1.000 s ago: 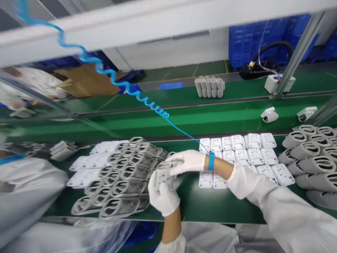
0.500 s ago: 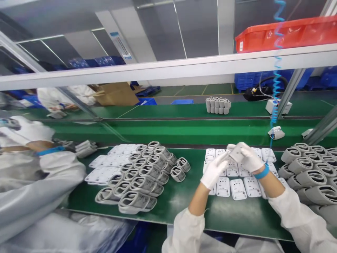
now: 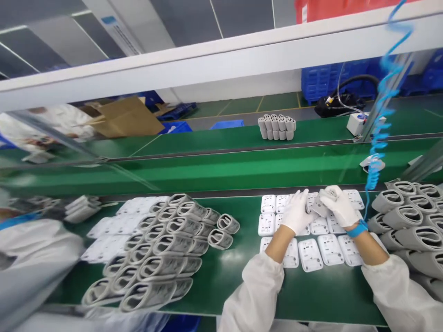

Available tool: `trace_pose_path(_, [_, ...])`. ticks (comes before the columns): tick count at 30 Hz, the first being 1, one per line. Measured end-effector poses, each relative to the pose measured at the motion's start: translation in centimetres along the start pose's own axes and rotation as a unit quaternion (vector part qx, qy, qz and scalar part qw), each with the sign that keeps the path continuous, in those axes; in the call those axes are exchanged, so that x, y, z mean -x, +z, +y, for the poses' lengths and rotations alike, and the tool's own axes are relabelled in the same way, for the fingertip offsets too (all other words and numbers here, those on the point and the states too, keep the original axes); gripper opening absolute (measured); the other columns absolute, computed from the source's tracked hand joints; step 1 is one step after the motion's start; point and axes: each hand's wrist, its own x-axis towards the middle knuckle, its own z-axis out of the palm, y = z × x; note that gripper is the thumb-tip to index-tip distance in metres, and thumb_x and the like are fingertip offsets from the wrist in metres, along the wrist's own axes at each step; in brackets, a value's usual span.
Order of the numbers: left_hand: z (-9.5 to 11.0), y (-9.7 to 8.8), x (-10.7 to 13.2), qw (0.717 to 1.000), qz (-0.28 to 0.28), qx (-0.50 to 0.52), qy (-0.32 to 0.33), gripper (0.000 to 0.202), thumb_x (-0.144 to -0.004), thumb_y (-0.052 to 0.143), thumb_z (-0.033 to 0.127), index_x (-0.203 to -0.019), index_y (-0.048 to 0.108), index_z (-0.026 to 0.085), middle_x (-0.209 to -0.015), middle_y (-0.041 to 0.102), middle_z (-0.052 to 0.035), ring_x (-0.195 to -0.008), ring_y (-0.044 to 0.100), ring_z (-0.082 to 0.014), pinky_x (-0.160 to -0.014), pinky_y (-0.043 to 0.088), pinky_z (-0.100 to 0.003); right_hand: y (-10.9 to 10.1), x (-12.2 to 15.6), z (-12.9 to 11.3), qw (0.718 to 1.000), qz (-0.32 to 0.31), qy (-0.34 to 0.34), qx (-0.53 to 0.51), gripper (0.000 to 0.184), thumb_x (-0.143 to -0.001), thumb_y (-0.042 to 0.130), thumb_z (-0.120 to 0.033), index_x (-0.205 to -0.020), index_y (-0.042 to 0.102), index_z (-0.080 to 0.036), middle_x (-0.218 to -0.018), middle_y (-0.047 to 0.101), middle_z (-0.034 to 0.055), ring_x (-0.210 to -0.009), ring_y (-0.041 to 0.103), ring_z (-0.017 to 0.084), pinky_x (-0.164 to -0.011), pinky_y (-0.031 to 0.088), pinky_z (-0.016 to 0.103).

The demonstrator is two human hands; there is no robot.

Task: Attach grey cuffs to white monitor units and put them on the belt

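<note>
Both my hands wear white gloves and meet above rows of flat white plastic plates laid on the green bench. My right hand, with a blue wrist strap, is closed on a small grey-white plastic part. My left hand touches the same part from the left, fingers curled on its edge. A heap of grey oval housings lies to the left. Another pile of grey housings sits at the right.
A blue coiled cord hangs from above at the right. A co-worker's white sleeve fills the left edge. Behind runs a green conveyor, with a stack of grey housings and a white box beyond it.
My hands left the grey housing heap on the left and moved right to the white plates. They now hold a part lower over the plates than half a second ago.
</note>
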Motion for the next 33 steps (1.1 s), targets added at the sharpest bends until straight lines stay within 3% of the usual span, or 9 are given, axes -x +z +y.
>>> trace_pose_path(3, [-0.1, 0.1, 0.0, 1.000, -0.008, -0.016, 0.009, 0.102, -0.083, 0.080, 0.045, -0.169, 0.035, 0.016, -0.166, 0.049, -0.0210, -0.163, 0.033, -0.0421, -0.136, 0.020, -0.063, 0.1, 0.2, 0.3, 1.000, 0.006, 0.002, -0.026, 0.041, -0.071, 0.083, -0.054, -0.095, 0.066, -0.025, -0.096, 0.073, 0.0067, -0.094, 0.071, 0.030, -0.093, 0.059, 0.049])
trace_pose_path(6, [0.0, 0.4, 0.0, 0.999, -0.011, -0.037, 0.021, 0.104, -0.076, 0.085, 0.042, -0.166, 0.040, 0.013, -0.157, 0.053, -0.0242, -0.154, 0.042, -0.0459, -0.133, 0.028, -0.064, 0.1, 0.2, 0.6, 0.998, 0.017, 0.011, -0.052, 0.040, -0.069, 0.084, -0.052, -0.094, 0.067, -0.027, -0.098, 0.075, 0.0076, -0.096, 0.072, 0.032, -0.092, 0.060, 0.049])
trace_pose_path(10, [0.2, 0.4, 0.6, 0.999, -0.029, 0.015, 0.035, 0.101, -0.074, 0.085, 0.035, -0.165, 0.043, 0.023, -0.153, 0.050, -0.0192, -0.145, 0.049, -0.0416, -0.126, 0.042, -0.059, -0.3, -0.1, 1.0, 0.996, 0.028, 0.024, -0.078, 0.050, -0.065, 0.088, -0.052, -0.103, 0.071, -0.026, -0.106, 0.077, 0.0087, -0.103, 0.073, 0.032, -0.101, 0.058, 0.051])
trace_pose_path(15, [-0.3, 0.1, 1.3, 0.988, -0.010, 0.144, 0.060, 0.086, -0.082, 0.072, 0.015, -0.162, 0.045, 0.027, -0.162, 0.042, -0.0135, -0.158, 0.038, -0.0301, -0.136, 0.032, -0.049, -0.4, 0.0, 1.6, 0.993, 0.022, 0.018, -0.111, 0.049, -0.067, 0.090, -0.054, -0.099, 0.068, -0.025, -0.103, 0.077, 0.0087, -0.100, 0.074, 0.030, -0.097, 0.061, 0.049])
trace_pose_path(20, [-0.8, 0.4, 1.0, 0.968, 0.055, 0.245, -0.002, 0.086, -0.083, 0.060, 0.004, -0.163, 0.046, 0.029, -0.168, 0.045, -0.0098, -0.161, 0.038, -0.0279, -0.137, 0.027, -0.050, 0.4, 0.3, 1.5, 0.989, 0.005, -0.017, -0.149, 0.054, -0.071, 0.094, -0.054, -0.105, 0.063, -0.026, -0.108, 0.077, 0.0073, -0.103, 0.075, 0.028, -0.099, 0.061, 0.047])
trace_pose_path(23, [-1.0, 0.3, 0.8, 0.925, 0.079, 0.367, -0.063, 0.087, -0.082, 0.067, 0.007, -0.164, 0.045, 0.027, -0.159, 0.057, -0.0122, -0.151, 0.052, -0.0305, -0.129, 0.040, -0.051, 0.1, 0.2, 1.4, 0.982, -0.018, -0.025, -0.187, 0.059, -0.073, 0.095, -0.061, -0.107, 0.062, -0.027, -0.109, 0.077, 0.0065, -0.102, 0.076, 0.028, -0.100, 0.061, 0.049])
trace_pose_path(26, [-1.3, 0.0, 0.8, 0.869, 0.119, 0.470, -0.098, 0.068, -0.084, 0.075, 0.019, -0.150, 0.059, 0.022, -0.138, 0.071, -0.0125, -0.128, 0.068, -0.0294, -0.111, 0.055, -0.045, -0.4, 0.2, 1.4, 0.985, -0.013, -0.019, -0.171, 0.065, -0.072, 0.091, -0.074, -0.108, 0.064, -0.027, -0.104, 0.076, 0.0063, -0.095, 0.075, 0.028, -0.096, 0.062, 0.049])
trace_pose_path(29, [-1.7, -0.4, 0.7, 0.828, 0.172, 0.521, -0.118, 0.046, -0.080, 0.086, 0.036, -0.121, 0.074, 0.019, -0.118, 0.076, -0.0101, -0.109, 0.073, -0.0259, -0.094, 0.059, -0.037, -0.6, 0.7, 1.2, 0.988, 0.003, -0.027, -0.155, 0.068, -0.076, 0.083, -0.082, -0.113, 0.066, -0.027, -0.107, 0.074, 0.0067, -0.095, 0.073, 0.028, -0.094, 0.063, 0.047])
trace_pose_path(33, [-2.0, -0.5, 0.3, 0.766, 0.218, 0.582, -0.165, 0.048, -0.071, 0.095, 0.046, -0.102, 0.072, 0.017, -0.098, 0.074, -0.0042, -0.089, 0.073, -0.0200, -0.079, 0.058, -0.030, 0.3, 2.0, 0.2, 0.992, 0.017, -0.004, -0.126, 0.063, -0.088, 0.070, -0.084, -0.118, 0.070, -0.029, -0.113, 0.074, 0.0073, -0.104, 0.073, 0.030, -0.095, 0.064, 0.048])
